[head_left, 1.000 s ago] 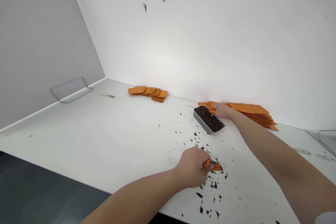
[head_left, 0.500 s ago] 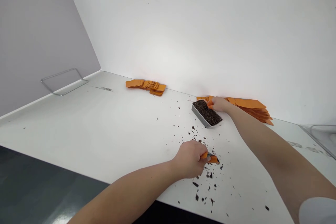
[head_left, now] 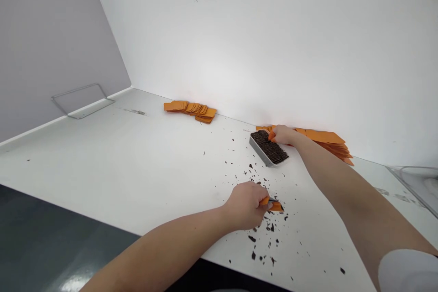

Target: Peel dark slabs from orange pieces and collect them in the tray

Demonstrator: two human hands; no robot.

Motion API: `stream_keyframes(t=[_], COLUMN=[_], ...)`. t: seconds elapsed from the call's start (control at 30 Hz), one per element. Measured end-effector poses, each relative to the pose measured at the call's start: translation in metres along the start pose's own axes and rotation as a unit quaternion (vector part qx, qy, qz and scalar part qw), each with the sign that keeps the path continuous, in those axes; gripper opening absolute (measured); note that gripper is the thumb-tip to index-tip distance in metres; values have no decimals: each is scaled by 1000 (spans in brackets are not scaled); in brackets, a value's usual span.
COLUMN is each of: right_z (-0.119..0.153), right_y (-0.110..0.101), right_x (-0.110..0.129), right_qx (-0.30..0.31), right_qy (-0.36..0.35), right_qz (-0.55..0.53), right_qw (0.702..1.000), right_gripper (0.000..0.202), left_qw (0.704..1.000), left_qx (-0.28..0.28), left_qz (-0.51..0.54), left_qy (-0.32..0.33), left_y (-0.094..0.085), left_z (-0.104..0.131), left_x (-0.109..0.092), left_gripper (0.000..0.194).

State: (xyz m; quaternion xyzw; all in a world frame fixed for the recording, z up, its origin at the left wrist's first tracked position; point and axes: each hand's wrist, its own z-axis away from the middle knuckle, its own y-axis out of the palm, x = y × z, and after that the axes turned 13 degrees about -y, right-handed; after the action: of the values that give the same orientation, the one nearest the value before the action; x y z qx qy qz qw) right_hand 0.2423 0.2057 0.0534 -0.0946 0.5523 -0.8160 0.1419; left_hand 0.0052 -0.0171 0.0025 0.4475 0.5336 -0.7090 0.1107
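Note:
My left hand [head_left: 247, 205] is closed around a small orange paper packet [head_left: 276, 205] low over the white table. The packet's mouth gapes a little at its right end, and something dark shows there. Farther back, my right hand [head_left: 284, 135] reaches to a grey tray [head_left: 260, 151] packed with rows of thin dark-brown strips [head_left: 273, 149]. Its fingers are pinched together at the tray's back right edge, with a bit of orange showing at the tips; what they hold is unclear. Dark crumbs [head_left: 253, 238] lie scattered around my left hand.
Against the back wall lie a fanned stack of orange packets [head_left: 191, 109] at left and a longer one [head_left: 323, 137] behind my right arm. Wire frames stand at the left [head_left: 82, 100] and right [head_left: 410, 178]. The white table [head_left: 137, 169] ends at a front edge.
The view has shifted slightly. Both hands stay almost in place, the left on the packet and the right at the tray.

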Motion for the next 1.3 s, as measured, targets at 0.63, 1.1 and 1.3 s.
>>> stream_keyframes(t=[0.63, 1.1, 1.3], right_z=[21, 36, 98], right_y=[-9, -10, -2], right_x=[7, -4, 3], right_qx=[-110, -249, -400], right_qy=[-20, -31, -16], right_qz=[53, -18, -99], right_qw=[992, 968, 911], right_gripper=[23, 18, 18], left_qw=[1000, 1000, 999], left_qx=[-12, -26, -45], left_qz=[3, -8, -4], left_qy=[9, 12, 22], left_y=[2, 3, 2], left_z=[-1, -2, -2], left_x=[1, 4, 3], left_gripper=[23, 24, 25])
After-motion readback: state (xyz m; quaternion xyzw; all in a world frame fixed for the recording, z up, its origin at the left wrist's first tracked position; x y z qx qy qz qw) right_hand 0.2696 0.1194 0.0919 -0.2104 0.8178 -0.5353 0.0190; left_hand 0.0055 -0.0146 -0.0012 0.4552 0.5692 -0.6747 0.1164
